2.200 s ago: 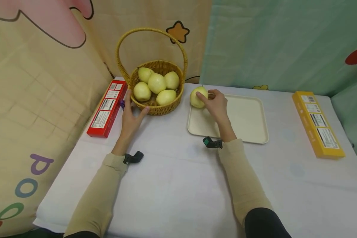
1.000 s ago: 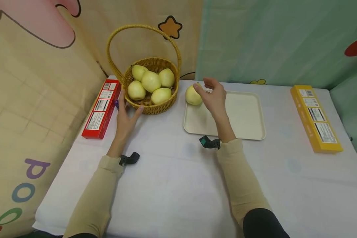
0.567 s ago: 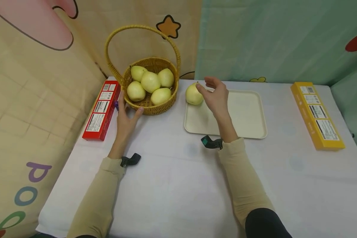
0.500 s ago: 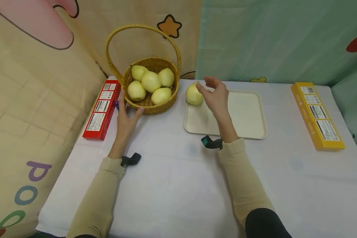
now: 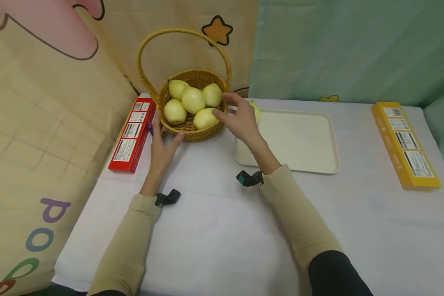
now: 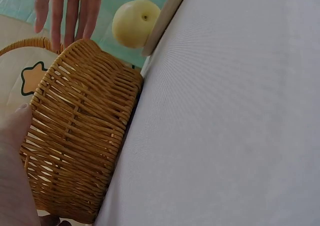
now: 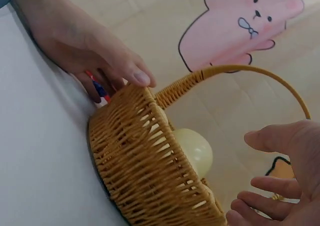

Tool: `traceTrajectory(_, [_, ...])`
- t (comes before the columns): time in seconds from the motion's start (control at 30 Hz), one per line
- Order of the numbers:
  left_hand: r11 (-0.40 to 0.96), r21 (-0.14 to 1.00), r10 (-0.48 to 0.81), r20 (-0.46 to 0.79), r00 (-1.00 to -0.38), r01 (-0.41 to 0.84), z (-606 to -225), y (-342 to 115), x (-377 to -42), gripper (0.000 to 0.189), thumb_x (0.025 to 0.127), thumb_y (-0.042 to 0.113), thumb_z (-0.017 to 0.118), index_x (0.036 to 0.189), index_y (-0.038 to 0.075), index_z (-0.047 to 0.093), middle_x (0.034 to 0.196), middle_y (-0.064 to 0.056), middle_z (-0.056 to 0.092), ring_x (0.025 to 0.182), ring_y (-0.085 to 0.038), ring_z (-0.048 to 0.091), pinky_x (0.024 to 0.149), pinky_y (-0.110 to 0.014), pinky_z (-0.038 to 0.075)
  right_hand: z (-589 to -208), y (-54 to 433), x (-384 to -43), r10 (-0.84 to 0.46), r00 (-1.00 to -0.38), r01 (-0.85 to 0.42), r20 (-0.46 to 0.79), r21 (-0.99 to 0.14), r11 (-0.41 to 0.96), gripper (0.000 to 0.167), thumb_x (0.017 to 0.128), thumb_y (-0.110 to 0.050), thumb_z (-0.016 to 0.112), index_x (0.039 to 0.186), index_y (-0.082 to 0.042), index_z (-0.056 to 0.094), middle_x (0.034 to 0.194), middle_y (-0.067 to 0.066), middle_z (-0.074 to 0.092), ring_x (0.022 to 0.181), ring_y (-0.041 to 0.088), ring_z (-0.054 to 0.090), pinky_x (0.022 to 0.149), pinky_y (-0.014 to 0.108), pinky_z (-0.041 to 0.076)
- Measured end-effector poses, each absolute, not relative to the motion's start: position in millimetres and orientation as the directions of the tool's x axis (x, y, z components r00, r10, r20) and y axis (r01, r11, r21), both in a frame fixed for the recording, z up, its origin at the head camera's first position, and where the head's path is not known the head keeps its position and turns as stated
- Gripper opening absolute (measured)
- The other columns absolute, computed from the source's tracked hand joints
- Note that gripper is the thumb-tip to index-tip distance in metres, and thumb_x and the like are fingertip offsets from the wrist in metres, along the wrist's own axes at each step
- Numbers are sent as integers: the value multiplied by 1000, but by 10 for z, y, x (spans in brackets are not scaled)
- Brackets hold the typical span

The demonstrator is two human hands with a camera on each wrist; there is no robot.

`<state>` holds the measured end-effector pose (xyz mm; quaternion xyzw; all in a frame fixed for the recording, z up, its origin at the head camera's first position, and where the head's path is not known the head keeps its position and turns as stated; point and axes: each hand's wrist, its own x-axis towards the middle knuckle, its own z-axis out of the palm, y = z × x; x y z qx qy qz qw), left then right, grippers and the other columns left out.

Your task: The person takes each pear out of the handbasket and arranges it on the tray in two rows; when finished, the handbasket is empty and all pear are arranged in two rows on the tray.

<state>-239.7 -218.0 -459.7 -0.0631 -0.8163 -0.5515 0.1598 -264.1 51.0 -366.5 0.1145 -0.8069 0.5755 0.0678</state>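
Note:
A wicker basket (image 5: 192, 137) with a tall handle stands at the back left, holding several pale yellow-green pears (image 5: 193, 100). My left hand (image 5: 160, 152) holds its near left side, thumb at the rim and fingers along the wall, as the right wrist view also shows. My right hand (image 5: 242, 121) hovers at the basket's right rim, fingers apart and nothing in them; its thumb tip overlaps the front right pear (image 5: 205, 119) in the head view. Another pear (image 6: 134, 23) sits at the left end of the cream tray (image 5: 299, 139), mostly hidden behind my right hand in the head view.
A red box (image 5: 132, 135) lies left of the basket, close to my left hand. At the table's right side lies a yellow box (image 5: 407, 146). Printed curtains hang behind the white-covered table (image 5: 214, 230) and along its left side.
My right hand has let go of the pear on the tray and moved left to the basket's rim. The left hand stays at the basket. The view has shifted slightly.

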Motion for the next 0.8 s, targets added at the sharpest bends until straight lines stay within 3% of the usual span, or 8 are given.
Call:
traceTrajectory(0.3, [377,886,-74,319,-945,269,-4509,-2123,-2378,96,97,32,75,171,26,13,177,7,15,161,-23,23,132,-49,24,-3596,102,-3000,-243,-944,-303,221,-873,383,68,93,-23,82,152,-5,53,155,16,55,145,33,51,113,44,53])
traceTrajectory(0.43, [352,897,-74,311,-947,267,-4350,-2051,-2259,94,97,21,72,170,11,14,178,-9,15,162,-32,21,131,-55,22,-3608,-32,-3107,-280,-940,-308,197,-843,441,74,92,-25,83,155,-8,49,157,11,54,143,29,53,116,40,49])
traceTrajectory(0.57, [349,897,-63,311,-948,272,-4201,-1989,-2195,91,97,14,71,169,3,15,176,-18,15,161,-38,20,130,-59,23,-3593,-120,-3188,-294,-943,-298,158,-795,528,79,92,-23,84,158,-8,44,158,10,53,144,28,50,125,42,35])
traceTrajectory(0.67, [351,896,-73,316,-946,272,-4209,-1996,-2201,92,97,12,71,169,4,15,176,-18,16,161,-38,21,130,-59,23,-3590,-177,-3235,-310,-944,-285,116,-762,582,83,92,-22,83,161,-6,40,161,12,49,148,31,46,128,45,29])
traceTrajectory(0.8, [354,890,-77,335,-939,289,-4391,-2067,-2292,94,97,18,73,170,11,14,177,-10,16,162,-34,22,131,-56,23,-3595,-228,-3273,-293,-952,-266,89,-715,647,83,92,-19,82,162,-8,39,160,11,50,147,32,45,126,42,33])
